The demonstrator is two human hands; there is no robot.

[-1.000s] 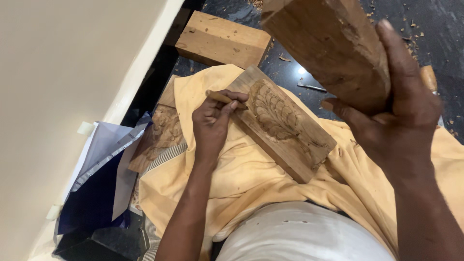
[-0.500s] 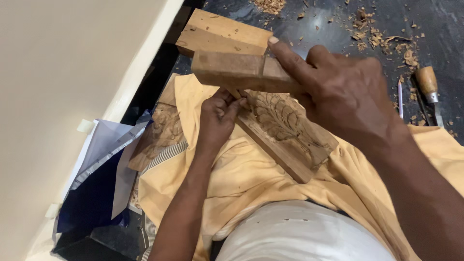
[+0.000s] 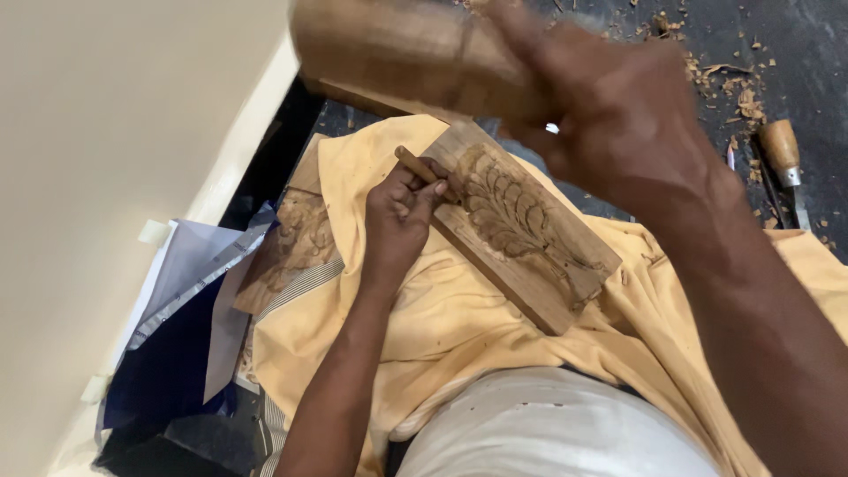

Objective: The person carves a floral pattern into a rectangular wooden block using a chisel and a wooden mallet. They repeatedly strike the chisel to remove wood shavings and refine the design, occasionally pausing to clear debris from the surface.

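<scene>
A wooden board (image 3: 539, 252) carved with a leafy pattern lies slanted on the yellow cloth (image 3: 459, 327) over my lap. My left hand (image 3: 402, 216) grips a chisel (image 3: 415, 165) by its wooden handle, with the tip set against the board's upper left part. My right hand (image 3: 618, 115) holds a thick wooden block (image 3: 406, 53) as a mallet, raised above the chisel and blurred with motion.
Another carved wooden piece (image 3: 287, 252) lies left of my lap beside blue and white paper sheets (image 3: 190, 318). A wooden-handled tool (image 3: 782, 150) and wood shavings (image 3: 733, 84) lie on the dark floor at the upper right. A cream wall (image 3: 106, 177) fills the left side.
The block in my right hand came down onto the chisel half a second ago and is now lifted again, higher and to the left. My left hand stayed on the chisel.
</scene>
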